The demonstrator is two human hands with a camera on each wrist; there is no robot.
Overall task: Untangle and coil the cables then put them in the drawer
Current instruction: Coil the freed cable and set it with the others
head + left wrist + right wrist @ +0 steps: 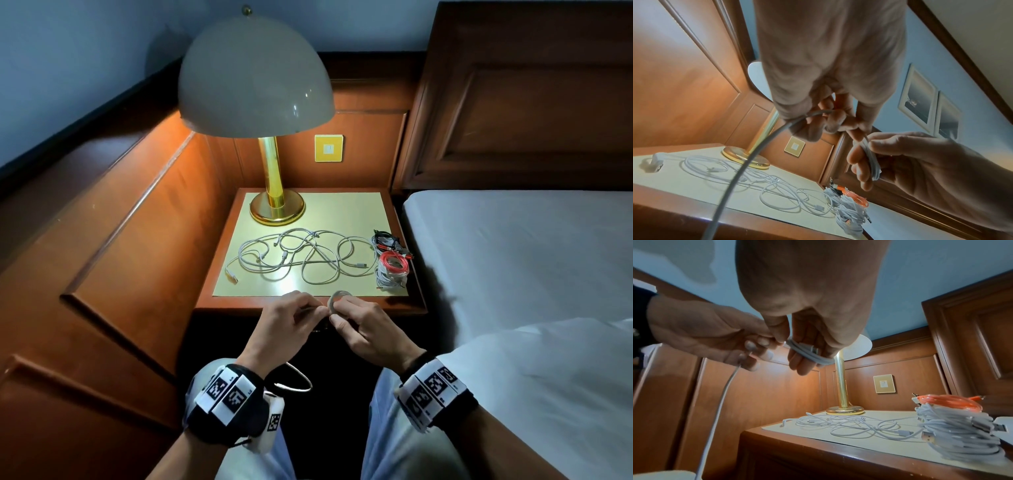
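- Two hands work one white cable in front of the nightstand point(308, 303); its free tail point(298, 378) hangs slack below the left wrist, which suggests a light, limp cord with no spring to fight.
- The left hand point(287, 325) has its fingers curled and pinching the running length of that cable, feeding it across; holding close to the coil looks wise, since a smooth jacket may slip through a loose pinch.
- The small coil point(337, 301) sits looped around the right hand's fingers point(803, 360), with a plug tucked against the turns.
- The right hand point(366, 334) is curled about this coil, thumb pressing the loops flat; the turns would probably spring apart if that pinch relaxes.
- Behind the hands, the tangled white cables point(301, 260) lie spread over the nightstand top, loosely crossed rather than knotted tight; lifting by a plug end seems the easiest start.
- At the right edge the coiled bundles point(392, 262), white, red and dark, rest stacked; they are best grasped across all their turns.
- No drawer is clearly visible.
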